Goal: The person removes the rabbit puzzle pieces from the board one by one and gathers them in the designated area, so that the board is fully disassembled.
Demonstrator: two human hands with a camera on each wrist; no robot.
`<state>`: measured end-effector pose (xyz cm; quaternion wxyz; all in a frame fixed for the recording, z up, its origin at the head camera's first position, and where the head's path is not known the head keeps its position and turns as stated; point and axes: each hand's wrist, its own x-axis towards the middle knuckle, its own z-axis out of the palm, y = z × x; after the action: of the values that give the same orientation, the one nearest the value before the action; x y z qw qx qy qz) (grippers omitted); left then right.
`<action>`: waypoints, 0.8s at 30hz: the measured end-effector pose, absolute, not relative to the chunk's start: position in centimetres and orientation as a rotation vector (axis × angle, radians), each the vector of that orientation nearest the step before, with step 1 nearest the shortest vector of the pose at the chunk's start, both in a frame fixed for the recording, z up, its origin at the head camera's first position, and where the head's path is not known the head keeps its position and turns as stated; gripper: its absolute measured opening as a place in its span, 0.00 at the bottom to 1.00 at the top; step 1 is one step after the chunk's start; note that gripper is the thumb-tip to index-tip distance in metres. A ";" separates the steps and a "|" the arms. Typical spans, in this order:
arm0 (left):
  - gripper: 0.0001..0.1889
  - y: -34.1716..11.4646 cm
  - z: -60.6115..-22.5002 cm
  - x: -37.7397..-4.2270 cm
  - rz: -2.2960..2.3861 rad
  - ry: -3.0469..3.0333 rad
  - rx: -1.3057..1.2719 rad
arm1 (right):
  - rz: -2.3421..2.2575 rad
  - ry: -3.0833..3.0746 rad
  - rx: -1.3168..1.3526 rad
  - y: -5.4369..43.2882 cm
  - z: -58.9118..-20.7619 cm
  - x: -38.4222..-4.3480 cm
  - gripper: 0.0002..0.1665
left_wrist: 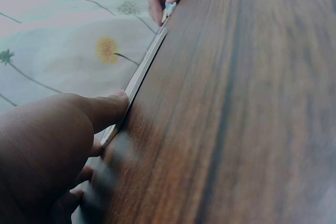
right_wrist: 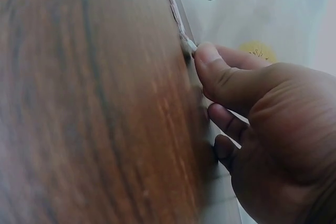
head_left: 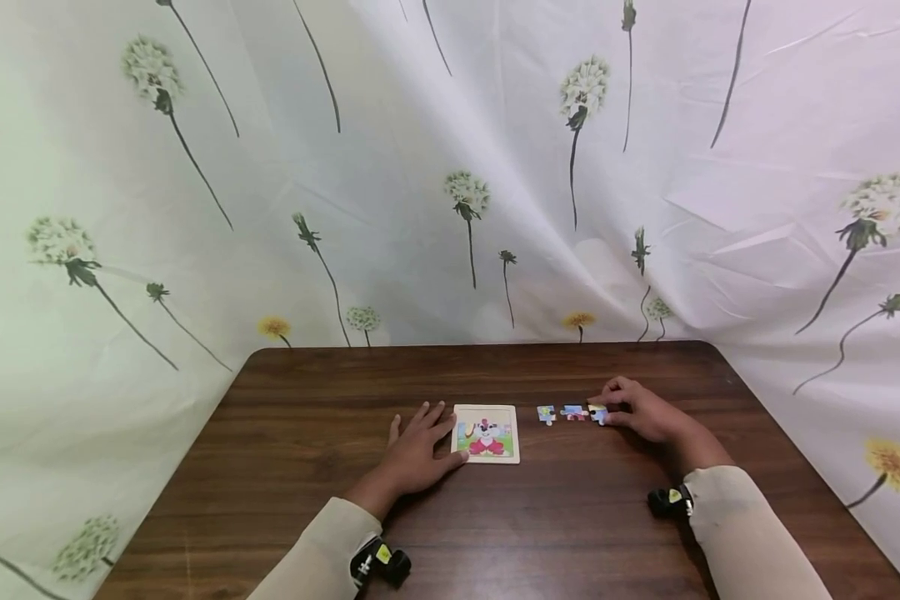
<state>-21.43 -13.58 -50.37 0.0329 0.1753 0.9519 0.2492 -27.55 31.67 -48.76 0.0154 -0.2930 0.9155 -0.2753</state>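
Note:
My left hand (head_left: 418,450) lies on the table with its fingers spread, thumb and fingertips touching the left edge of a small square puzzle board (head_left: 486,458) that bears a cartoon animal in red. In the left wrist view the thumb rests along the board's pale edge (left_wrist: 143,70). To the right of the board, two jigsaw pieces (head_left: 546,414) (head_left: 573,412) lie in a row. At the row's right end my right hand (head_left: 645,410) pinches a third jigsaw piece (head_left: 598,413) between thumb and fingers; the right wrist view shows that piece (right_wrist: 191,45) edge-on at the thumb tip.
The dark wooden table (head_left: 330,392) extends around the board and pieces. Behind it hangs a white cloth (head_left: 390,208) printed with dandelions. A small camera is strapped to each wrist, the left camera (head_left: 378,562) and the right camera (head_left: 669,502).

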 end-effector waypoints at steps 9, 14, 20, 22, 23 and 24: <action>0.39 -13.6 -50.3 -21.3 0.761 2.923 0.537 | -0.826 2.869 -0.974 31.3 -48.7 -27.5 0.21; 0.39 -13.6 -50.3 -21.3 0.764 2.926 0.537 | -0.821 2.874 -0.953 31.2 -48.6 -27.5 0.20; 0.39 -13.6 -50.4 -21.5 0.767 2.931 0.542 | -0.842 2.868 -0.824 31.3 -48.6 -27.4 0.19; 0.40 -13.6 -50.3 -21.5 0.769 2.927 0.543 | -0.855 2.875 -0.802 31.3 -48.7 -27.4 0.18; 0.40 -13.6 -50.3 -21.5 0.770 2.926 0.544 | -0.865 2.878 -0.796 31.3 -48.7 -27.4 0.17; 0.40 -13.6 -50.3 -21.4 0.769 2.926 0.544 | -0.870 2.882 -0.790 31.3 -48.8 -27.4 0.17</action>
<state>-21.44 -13.60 -50.33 0.0340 0.1768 0.9513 0.2502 -27.43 31.34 -48.82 0.0145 -0.2537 0.9259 -0.2796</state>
